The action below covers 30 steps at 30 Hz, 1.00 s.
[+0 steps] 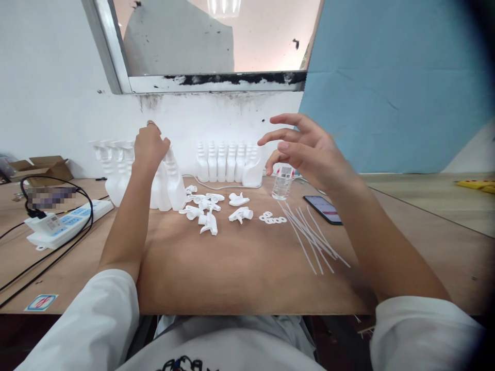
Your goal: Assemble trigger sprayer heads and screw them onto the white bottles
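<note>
My left hand [150,147] is raised at the row of white plastic spray bottles [176,188] on the left. Its fingers curl away from me and the thumb points right; whatever they hold is hidden behind the hand. Trigger heads top the bottles at the left end of this row. In the air above a clear plastic cup-like container [283,183] hovers my right hand [303,147], fingers spread and holding nothing. Loose white trigger spray heads [209,222] lie mid-table. Beside them are small white rings [273,219] and thin white tubes [313,239].
More white bottles [221,164] with ridged necks line the wall. A phone [323,209] lies right of the tubes. At left are a power strip [69,221] with black cables and an open cardboard box [42,170]. The table's front edge runs close to my body.
</note>
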{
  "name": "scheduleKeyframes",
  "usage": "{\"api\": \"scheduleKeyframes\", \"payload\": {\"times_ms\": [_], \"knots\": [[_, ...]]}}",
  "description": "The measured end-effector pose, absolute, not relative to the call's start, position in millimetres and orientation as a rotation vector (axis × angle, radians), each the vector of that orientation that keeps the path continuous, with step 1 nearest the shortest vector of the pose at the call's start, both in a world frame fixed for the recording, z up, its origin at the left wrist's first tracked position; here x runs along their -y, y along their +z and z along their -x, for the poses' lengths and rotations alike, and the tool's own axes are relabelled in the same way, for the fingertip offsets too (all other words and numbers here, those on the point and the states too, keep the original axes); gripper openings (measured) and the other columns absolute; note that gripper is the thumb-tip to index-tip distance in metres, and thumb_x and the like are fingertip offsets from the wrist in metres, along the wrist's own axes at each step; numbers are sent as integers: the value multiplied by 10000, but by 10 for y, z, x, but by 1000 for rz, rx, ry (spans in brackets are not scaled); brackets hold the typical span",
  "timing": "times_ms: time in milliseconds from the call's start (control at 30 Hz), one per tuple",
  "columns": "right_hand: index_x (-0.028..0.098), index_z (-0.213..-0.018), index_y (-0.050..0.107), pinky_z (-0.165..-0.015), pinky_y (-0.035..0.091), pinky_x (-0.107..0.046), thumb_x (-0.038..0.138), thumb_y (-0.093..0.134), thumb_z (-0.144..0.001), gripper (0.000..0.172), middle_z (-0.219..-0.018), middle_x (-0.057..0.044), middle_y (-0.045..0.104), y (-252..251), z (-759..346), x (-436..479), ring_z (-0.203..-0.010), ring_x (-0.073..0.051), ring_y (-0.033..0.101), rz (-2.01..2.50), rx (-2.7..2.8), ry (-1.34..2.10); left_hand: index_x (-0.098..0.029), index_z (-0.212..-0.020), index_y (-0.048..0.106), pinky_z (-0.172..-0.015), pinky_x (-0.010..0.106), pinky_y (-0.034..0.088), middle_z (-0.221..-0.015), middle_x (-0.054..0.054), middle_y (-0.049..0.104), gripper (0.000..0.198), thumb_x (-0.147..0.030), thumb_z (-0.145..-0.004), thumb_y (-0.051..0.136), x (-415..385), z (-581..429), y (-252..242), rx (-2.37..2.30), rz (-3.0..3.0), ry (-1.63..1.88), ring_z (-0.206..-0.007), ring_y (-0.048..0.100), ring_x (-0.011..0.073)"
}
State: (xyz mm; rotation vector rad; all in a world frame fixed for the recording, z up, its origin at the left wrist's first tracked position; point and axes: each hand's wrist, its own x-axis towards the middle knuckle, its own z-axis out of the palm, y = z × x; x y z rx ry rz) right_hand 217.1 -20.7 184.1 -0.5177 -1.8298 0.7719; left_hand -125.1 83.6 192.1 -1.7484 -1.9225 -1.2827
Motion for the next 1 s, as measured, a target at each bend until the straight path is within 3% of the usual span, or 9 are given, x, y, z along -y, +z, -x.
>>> {"api": "scheduleKeyframes", "payload": {"times_ms": [333,500,600,733,833,1000], "knots": [[284,-1223,522,-694,570,-357,454,724,-831,473,-1068,-27,648,1839,-2175,191,-645,-132,655,501,1904,719,-211,-985,580,-930,482,470,-1077,127,632,237,-114,-774,536,-864,1186,1902,1712,1812,-1160,-1050,568,317],[286,-1238,516,-710,567,-364,425,687,-870,429,-1084,-25,651,1815,-2194,170,-640,-130,655,505,1929,693,-192,-946,598,-1019,479,418,-1050,130,614,126,-167,-855,515,-907,1075,1860,1482,1779,-1160,-1146,513,325],[263,-1233,533,-703,554,-361,382,665,-889,387,-1079,-34,656,1813,-2202,187,-627,-127,654,517,1950,665,-168,-988,604,-1034,461,400,-1063,130,608,159,-208,-904,474,-962,929,1786,1385,1843,-1130,-1158,509,312],[191,-1098,628,-696,520,-336,371,601,-921,254,-956,-47,684,1834,-2230,188,-647,-138,660,677,2115,579,-135,-1040,617,-1009,438,412,-1065,137,625,245,-258,-938,432,-1151,715,1552,1421,2025,-891,-1134,523,303],[196,-1002,693,-637,491,-303,393,590,-901,244,-850,-45,704,1766,-2304,35,-691,-169,668,965,2430,450,-129,-1148,602,-1012,428,416,-1169,151,605,309,-275,-956,409,-1341,599,1270,1598,2175,-558,-1181,502,304],[215,-1011,746,-636,526,-297,330,648,-804,256,-990,-79,749,1327,-2544,-464,-841,-242,708,1275,2899,489,-118,-1159,633,-930,451,484,-1238,186,578,293,-254,-927,516,-1607,536,801,1856,2257,-242,-1172,541,331]]}}
